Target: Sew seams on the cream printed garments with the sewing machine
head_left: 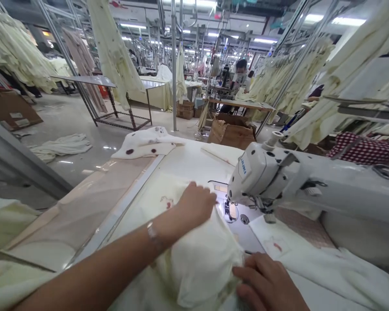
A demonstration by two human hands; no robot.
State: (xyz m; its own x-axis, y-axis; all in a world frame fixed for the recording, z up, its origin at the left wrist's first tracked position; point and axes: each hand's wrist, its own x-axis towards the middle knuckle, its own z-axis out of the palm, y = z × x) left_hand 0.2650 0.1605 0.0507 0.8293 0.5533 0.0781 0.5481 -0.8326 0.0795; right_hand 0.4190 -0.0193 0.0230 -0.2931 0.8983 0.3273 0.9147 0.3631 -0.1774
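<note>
A pale cream garment (194, 259) lies bunched on the sewing table in front of a white sewing machine (278, 177). My left hand (196, 203) rests on top of the fabric just left of the needle and presser foot (228, 209), its fingers curled down onto the cloth. My right hand (267, 283) presses on the near edge of the bunched fabric at the bottom, fingers bent against it. A thin bracelet sits on my left wrist.
Another folded cream piece with dark red spots (147, 144) lies at the table's far end. A red checked cloth (366, 149) sits behind the machine. A cardboard box (231, 129), metal tables, hanging garments and a seated person (241, 73) fill the workshop beyond.
</note>
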